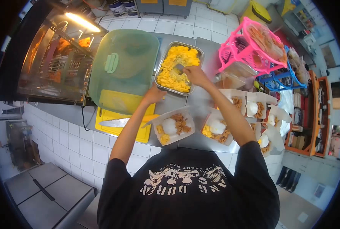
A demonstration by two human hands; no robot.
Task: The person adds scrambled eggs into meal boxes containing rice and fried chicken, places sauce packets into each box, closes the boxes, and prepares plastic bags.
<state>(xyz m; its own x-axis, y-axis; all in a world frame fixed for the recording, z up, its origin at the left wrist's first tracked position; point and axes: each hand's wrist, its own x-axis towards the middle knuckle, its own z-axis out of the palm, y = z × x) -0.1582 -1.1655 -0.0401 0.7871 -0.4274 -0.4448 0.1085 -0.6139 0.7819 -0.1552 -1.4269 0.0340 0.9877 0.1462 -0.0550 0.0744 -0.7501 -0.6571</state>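
Note:
A metal tray (pixel 157 72) holds yellow scrambled egg (pixel 183 53). My right hand (pixel 196 75) is closed over the tray's right half, beside a round dark utensil end (pixel 178 68) in the egg; the grip itself is too small to make out. My left hand (pixel 154 94) is at the tray's lower left corner, its fingers near the rim. Below the hands stands an open box (pixel 174 136) with white rice, brown meat pieces and egg. Another open box (pixel 217 128) with similar food is to its right.
A knife (pixel 116 122) lies on a yellow board (pixel 142 134) at the left, below a green translucent lid (pixel 137 49). A glass-fronted cabinet (pixel 55 57) with a lamp stands far left. Several filled boxes (pixel 258 107), a pink basket (pixel 250 53) and a blue basket (pixel 282 78) are at right.

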